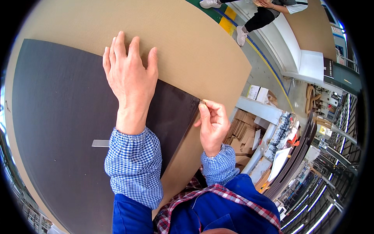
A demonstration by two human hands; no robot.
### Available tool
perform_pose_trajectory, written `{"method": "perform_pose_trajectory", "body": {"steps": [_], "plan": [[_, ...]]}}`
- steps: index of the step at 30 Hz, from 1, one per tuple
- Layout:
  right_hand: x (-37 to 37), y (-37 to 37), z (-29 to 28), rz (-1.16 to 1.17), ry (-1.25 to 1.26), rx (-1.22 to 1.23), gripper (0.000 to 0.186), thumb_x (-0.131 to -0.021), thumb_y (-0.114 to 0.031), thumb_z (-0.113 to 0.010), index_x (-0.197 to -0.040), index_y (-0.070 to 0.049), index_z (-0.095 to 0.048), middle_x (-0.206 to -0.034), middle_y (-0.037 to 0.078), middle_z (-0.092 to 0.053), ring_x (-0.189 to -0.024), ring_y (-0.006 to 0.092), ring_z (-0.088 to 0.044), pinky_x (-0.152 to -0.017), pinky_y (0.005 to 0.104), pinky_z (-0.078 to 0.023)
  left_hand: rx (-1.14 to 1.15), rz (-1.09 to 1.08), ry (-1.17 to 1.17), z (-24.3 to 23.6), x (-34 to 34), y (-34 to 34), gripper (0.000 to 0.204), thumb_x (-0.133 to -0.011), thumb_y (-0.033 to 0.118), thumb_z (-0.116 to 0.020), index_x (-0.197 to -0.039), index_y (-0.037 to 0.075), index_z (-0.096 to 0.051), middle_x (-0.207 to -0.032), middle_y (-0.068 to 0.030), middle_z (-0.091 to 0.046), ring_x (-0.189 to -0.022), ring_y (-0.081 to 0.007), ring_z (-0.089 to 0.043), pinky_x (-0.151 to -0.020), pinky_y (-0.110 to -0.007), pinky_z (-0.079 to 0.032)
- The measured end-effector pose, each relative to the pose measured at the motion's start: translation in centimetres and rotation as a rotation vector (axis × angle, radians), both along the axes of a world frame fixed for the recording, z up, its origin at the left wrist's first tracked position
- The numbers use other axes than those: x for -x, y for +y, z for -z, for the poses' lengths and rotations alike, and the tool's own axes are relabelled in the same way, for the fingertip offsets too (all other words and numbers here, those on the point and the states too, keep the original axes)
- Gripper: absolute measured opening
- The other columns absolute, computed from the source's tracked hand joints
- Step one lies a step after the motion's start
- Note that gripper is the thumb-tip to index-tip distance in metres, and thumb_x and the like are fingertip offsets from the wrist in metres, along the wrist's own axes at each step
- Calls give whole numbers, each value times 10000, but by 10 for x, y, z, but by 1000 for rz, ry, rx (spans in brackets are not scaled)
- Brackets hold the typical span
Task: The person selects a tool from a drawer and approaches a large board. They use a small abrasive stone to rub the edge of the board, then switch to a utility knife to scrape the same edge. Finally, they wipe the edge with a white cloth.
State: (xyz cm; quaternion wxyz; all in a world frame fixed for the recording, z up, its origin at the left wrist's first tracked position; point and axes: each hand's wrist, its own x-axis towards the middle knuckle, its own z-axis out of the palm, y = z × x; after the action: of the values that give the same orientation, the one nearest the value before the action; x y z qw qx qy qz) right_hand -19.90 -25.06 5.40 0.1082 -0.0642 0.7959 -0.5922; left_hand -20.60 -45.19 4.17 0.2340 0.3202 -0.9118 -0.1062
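A large dark brown panel (66,105) lies flat on a tan board surface (194,50). My left hand (131,74) rests across the panel's far edge with its fingers spread, fingertips reaching onto the tan board. At the panel's right corner, my right hand (213,123) pinches a small dark piece (202,102) between thumb and forefinger, touching the corner. What the piece is cannot be made out. A short pale strip (100,143) lies on the panel beside my left sleeve.
Right of the board stand flattened cardboard pieces (243,134) in a bin and a stack of dark panels (294,156). A white and brown box (261,94) sits behind them. Another person (265,15) is at the far right, past a floor with yellow and blue lines.
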Motion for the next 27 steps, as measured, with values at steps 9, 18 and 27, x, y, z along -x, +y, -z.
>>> {"method": "perform_pose_trajectory", "body": {"steps": [9,18,27], "plan": [[-10,-2,4,52,-60,37,129,-932,-49,-569,-1038,24,-557,-837,50,-596,-589,45,-531,-467,189,-486,1,2,-4,-2,0,-1,395,-847,311,-645,-1113,19,-626,-1310,-194,-503,-1235,-297,-474,-1094,-419,-290],[-6,-5,4,92,-83,115,124,-931,-54,-574,-1024,28,-562,-814,43,-582,-582,50,-533,-490,190,-491,-1,1,-20,-2,0,1,398,-846,321,-646,-1111,24,-626,-1320,-187,-496,-1240,-295,-470,-1095,-417,-288],[-2,-11,4,82,-8,79,123,-930,-46,-572,-1023,35,-565,-801,40,-587,-596,56,-550,-505,198,-504,-3,9,8,-4,1,-1,394,-837,308,-650,-1108,22,-624,-1315,-189,-497,-1241,-303,-464,-1096,-421,-288]]}}
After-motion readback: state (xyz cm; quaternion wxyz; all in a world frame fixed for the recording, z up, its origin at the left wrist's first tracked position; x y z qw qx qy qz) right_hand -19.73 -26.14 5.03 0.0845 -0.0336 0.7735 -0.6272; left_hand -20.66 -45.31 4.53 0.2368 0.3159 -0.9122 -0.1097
